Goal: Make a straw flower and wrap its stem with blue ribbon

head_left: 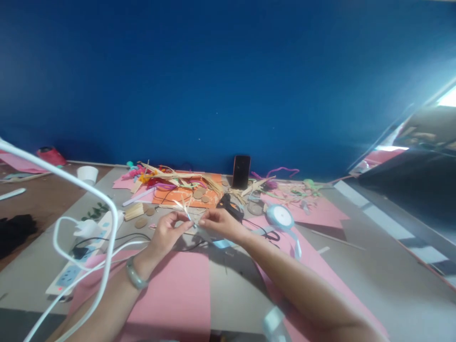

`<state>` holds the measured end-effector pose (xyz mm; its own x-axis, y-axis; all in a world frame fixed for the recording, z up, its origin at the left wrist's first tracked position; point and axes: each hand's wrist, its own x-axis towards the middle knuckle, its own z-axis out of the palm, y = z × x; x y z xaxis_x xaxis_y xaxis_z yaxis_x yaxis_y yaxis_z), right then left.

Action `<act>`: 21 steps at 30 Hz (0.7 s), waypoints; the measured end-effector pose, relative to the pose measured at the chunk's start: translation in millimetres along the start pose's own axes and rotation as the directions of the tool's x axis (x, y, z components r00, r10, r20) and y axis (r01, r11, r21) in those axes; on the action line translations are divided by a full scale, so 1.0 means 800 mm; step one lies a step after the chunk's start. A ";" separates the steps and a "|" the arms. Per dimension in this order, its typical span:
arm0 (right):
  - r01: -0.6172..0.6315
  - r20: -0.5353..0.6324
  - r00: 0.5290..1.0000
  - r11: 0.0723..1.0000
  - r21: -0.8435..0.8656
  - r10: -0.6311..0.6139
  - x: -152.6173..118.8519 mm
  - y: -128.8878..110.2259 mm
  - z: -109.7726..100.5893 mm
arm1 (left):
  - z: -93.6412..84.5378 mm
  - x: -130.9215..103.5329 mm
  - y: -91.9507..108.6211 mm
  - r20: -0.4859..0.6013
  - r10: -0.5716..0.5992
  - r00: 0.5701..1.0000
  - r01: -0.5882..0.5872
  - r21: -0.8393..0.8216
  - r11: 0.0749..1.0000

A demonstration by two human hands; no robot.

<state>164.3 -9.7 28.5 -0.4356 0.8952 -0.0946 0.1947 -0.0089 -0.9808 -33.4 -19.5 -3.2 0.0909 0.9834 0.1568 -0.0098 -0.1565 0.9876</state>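
Near the middle of the table, my left hand (171, 231) pinches a small bundle of pale straw-like strips (183, 207), which fan out above the fingertips. A bit of light blue shows on the bundle at the pinch. Close beside it, my right hand (221, 224) has thumb and index finger pressed together; what they hold is too small to make out. Light blue ribbon (223, 243) lies below the right hand, and a spool of light blue ribbon (280, 216) is to its right. Behind the right hand sits a black tool, perhaps a glue gun (231, 205), partly hidden.
A power strip (67, 273) with white cables (113, 237) crosses the left side. Pink paper (174, 289) covers the front. A phone (241, 172) stands against the blue wall. Straw strips, orange paper (167, 195), wooden discs (140, 223) and a white cup (87, 174) lie around.
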 end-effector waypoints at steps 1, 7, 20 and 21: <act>0.017 -0.009 1.000 0.994 -0.111 -0.018 0.001 -0.004 -0.004 | -0.001 0.002 -0.002 -0.024 -0.008 1.000 0.008 0.032 0.999; 0.071 0.093 0.995 0.809 -0.584 -0.020 0.001 -0.027 -0.011 | -0.003 0.008 -0.013 -0.018 -0.014 1.000 0.015 0.068 0.998; 0.034 0.037 0.999 0.522 -0.852 -0.005 -0.007 -0.074 -0.049 | -0.001 0.011 -0.012 -0.102 -0.213 0.972 0.199 -0.130 0.971; 0.004 0.007 1.000 0.450 -0.893 0.004 -0.018 -0.080 -0.058 | 0.000 0.011 -0.011 -0.110 -0.224 0.968 0.208 -0.141 0.968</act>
<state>199.3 -1.5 100.9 -0.4410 0.8919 -0.0998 0.8704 0.3979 -0.2898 -32.7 -9.8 -10.2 -0.0195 0.9974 -0.0687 -0.1314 0.0655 0.9892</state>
